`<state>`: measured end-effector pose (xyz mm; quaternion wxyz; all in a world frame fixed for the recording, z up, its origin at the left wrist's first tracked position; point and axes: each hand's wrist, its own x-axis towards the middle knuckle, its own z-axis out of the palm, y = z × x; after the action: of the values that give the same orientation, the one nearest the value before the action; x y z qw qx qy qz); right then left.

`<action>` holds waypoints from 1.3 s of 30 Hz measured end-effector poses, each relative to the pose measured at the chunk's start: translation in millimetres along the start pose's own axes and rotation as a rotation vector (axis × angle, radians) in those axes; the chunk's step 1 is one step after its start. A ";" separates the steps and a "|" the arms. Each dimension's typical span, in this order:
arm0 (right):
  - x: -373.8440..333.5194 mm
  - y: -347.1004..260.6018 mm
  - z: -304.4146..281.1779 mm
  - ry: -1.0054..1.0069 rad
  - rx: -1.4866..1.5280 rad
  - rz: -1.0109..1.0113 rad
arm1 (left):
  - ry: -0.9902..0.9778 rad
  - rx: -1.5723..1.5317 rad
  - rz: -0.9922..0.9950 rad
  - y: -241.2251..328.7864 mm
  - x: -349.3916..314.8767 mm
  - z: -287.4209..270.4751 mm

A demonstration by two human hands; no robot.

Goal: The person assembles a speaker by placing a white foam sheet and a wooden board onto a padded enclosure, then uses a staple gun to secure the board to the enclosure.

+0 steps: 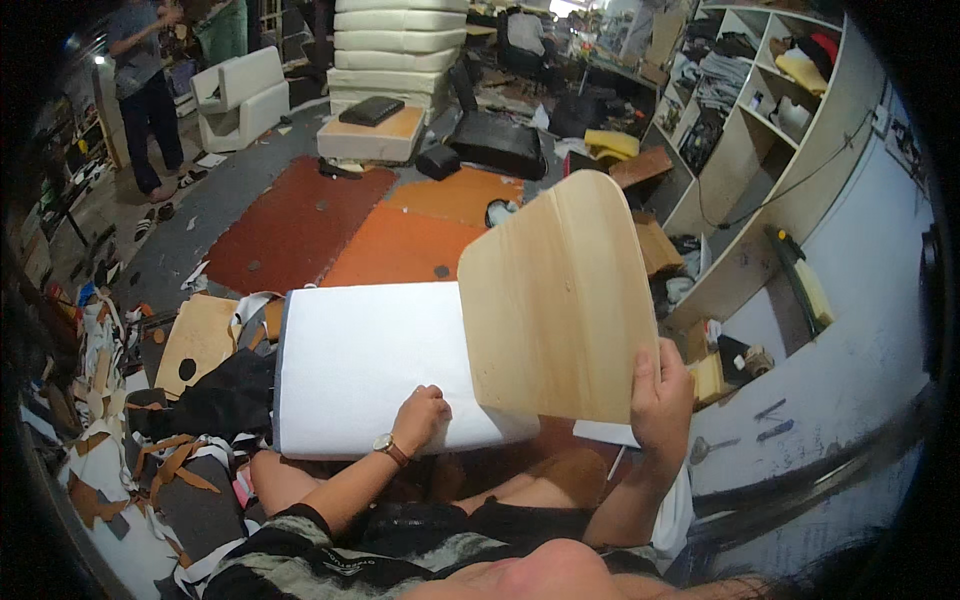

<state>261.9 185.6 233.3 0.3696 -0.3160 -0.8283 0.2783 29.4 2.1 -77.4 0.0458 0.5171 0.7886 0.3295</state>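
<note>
A pale plywood panel [560, 300] with rounded corners and a gentle curve stands tilted at the right. My right hand [662, 395] grips its lower right edge, thumb on the near face. The panel's lower left part overlaps a white padded slab [370, 370] with a dark grey edge, which lies in front of me over my legs. On top of that slab rests my left hand [422, 418], its fingers curled closed near the panel's lower left corner. Whatever those fingers may pinch is hidden. A watch with a brown strap circles the left wrist.
Scraps of leather and fabric [180, 465] heap at the left. Brown and orange sheets [300, 225] cover the floor ahead. Farther back stand stacked white cushions [398, 50], black cushions [500, 142] and another person [145, 90]. A shelf unit [745, 140] rises at the right.
</note>
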 end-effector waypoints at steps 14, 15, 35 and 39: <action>-52.2 -16.7 -6.0 0.054 0.069 -0.009 | 0.822 -0.421 -0.612 -114.4 -132.0 -137.9; -53.6 -7.4 -6.1 0.053 0.129 -0.018 | 0.908 -0.341 -0.681 -135.4 -151.2 -152.8; 24.1 35.1 85.6 -0.161 1.085 0.006 | 0.826 -0.807 -0.155 53.0 -32.6 -300.2; 10.6 137.7 172.4 -0.287 0.512 0.122 | 0.712 -0.585 -0.464 -14.4 -79.6 -229.4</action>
<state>164.3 243.1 43.7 0.2989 -0.2191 -0.7543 0.5419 -40.0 -177.2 71.7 -0.0110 0.1497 0.7242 0.6731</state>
